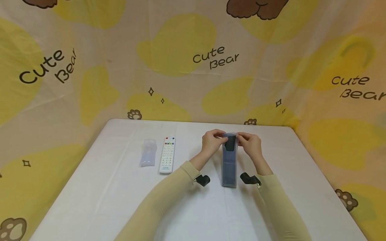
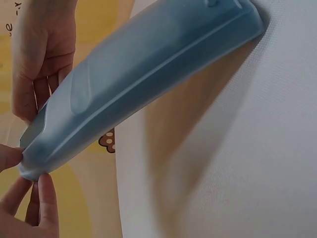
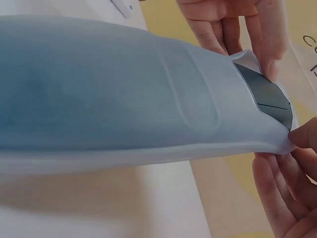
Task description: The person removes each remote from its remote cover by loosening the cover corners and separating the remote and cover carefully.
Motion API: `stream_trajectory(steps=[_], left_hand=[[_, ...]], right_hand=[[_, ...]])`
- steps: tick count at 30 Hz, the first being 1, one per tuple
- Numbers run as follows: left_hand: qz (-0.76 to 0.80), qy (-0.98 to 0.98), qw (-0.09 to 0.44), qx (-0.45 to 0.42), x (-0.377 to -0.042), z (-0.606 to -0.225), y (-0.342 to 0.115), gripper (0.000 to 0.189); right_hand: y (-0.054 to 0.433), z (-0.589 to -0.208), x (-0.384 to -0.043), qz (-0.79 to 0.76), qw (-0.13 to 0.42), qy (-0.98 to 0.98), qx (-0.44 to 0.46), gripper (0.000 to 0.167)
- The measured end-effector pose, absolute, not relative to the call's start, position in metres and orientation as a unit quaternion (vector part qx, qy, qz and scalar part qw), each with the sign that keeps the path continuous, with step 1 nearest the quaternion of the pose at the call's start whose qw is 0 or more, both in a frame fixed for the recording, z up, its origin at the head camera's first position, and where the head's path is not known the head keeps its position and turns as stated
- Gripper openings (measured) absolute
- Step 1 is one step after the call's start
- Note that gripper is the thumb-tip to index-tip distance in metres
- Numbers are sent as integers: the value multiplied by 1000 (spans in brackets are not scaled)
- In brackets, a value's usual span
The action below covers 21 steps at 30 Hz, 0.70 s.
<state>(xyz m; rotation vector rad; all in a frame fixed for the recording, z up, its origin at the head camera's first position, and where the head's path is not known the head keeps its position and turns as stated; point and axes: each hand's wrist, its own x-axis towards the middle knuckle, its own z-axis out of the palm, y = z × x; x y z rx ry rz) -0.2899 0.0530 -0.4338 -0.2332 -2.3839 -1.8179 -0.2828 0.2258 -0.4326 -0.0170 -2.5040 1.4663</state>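
A dark remote control (image 1: 230, 143) sits inside a translucent bluish silicone cover (image 1: 229, 167), tilted with its near end on the table and its far end raised. My left hand (image 1: 212, 143) pinches the left edge of the cover's open far end, thumb over the rim. At the opposite edge, my right hand (image 1: 251, 145) pinches the same rim between thumb and fingers. Through the cutout at that end, the bare dark surface of the remote shows in the right wrist view, with the cover (image 3: 124, 94) wrapped around the rest.
Left of the arms, a white remote control (image 1: 167, 155) with several buttons lies on the white table (image 1: 90, 207). Beside it lies a small clear cover (image 1: 148, 153). A patterned yellow cloth (image 1: 169, 67) hangs behind the table. Small black cameras (image 1: 202, 180) stick out from both wrists.
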Motion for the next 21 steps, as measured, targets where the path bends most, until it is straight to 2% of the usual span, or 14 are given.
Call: stream_trajectory(steps=[21], left_hand=[[-595,-786,114,-120,-291,-433,53,17]], right_hand=[[234,-425,-277,574,50,-817,-35,35]])
